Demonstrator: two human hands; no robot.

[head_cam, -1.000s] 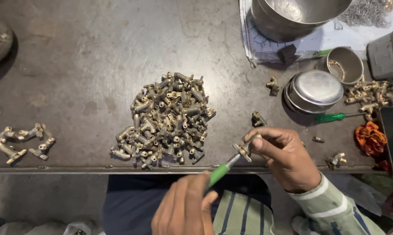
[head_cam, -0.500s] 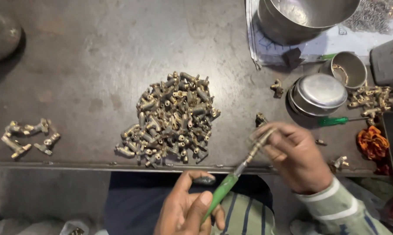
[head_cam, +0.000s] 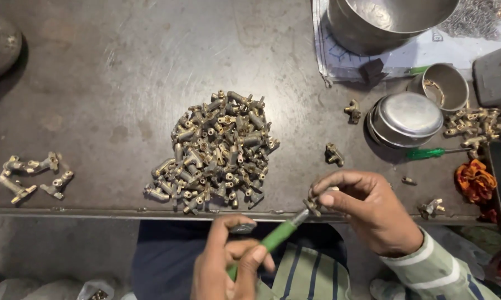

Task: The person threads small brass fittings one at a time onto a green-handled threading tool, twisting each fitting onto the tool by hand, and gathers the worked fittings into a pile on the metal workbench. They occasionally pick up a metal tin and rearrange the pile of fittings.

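My right hand (head_cam: 372, 208) pinches a small brass fitting (head_cam: 313, 206) at the table's front edge. My left hand (head_cam: 228, 261) grips a green-handled screwdriver (head_cam: 275, 238) below the edge, and its metal tip meets the fitting. A big pile of brass fittings (head_cam: 214, 150) lies on the dark metal table (head_cam: 122, 83), just left of the right hand. A smaller group of fittings (head_cam: 31, 175) sits at the far left.
A large steel bowl (head_cam: 389, 22) on paper stands at the back right. Nearby are an upturned steel dish (head_cam: 407, 118), a small tin cup (head_cam: 443, 84), a second green screwdriver (head_cam: 428, 153), more fittings (head_cam: 475, 126), loose single fittings (head_cam: 335, 155), and an orange cloth (head_cam: 475, 182).
The left hand has shifted on the screwdriver, drawn back and re-seated its tip on the fitting. The right hand has stayed at the table's edge with the fitting.
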